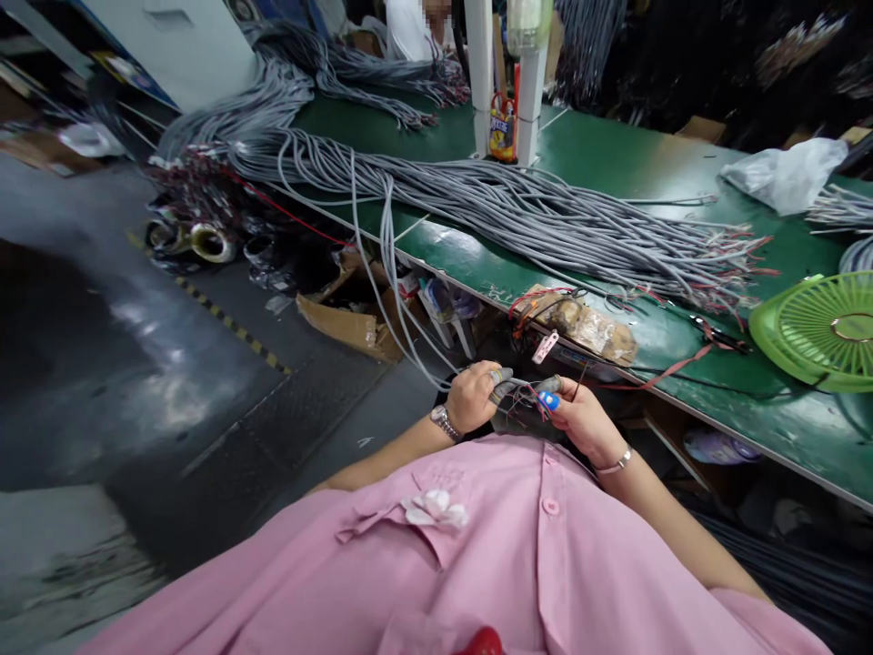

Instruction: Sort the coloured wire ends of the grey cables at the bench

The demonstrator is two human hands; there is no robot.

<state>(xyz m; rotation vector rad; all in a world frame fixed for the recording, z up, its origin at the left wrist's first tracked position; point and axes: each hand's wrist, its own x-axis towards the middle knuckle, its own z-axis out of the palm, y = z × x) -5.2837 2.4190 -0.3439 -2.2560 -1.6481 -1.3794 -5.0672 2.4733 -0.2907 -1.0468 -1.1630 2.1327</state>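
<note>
My left hand (473,398), with grey finger covers on some fingertips, is closed round the ends of several grey cables (424,366) in front of my body. Thin coloured wires (525,393) fan out from the stripped cable ends between my hands. My right hand (585,423) is closed beside those wires, also with covered fingertips. A small blue piece with a white mark (547,399) shows at its thumb and fingers; its exact kind is hard to make out. The cables run up from my left hand to the bench edge.
A long bundle of grey cables (477,196) lies across the green bench (614,150). Near its edge are a taped wooden block (587,326), pliers (719,335) and a green fan (828,332). An opened cardboard box (355,318) stands on the floor below.
</note>
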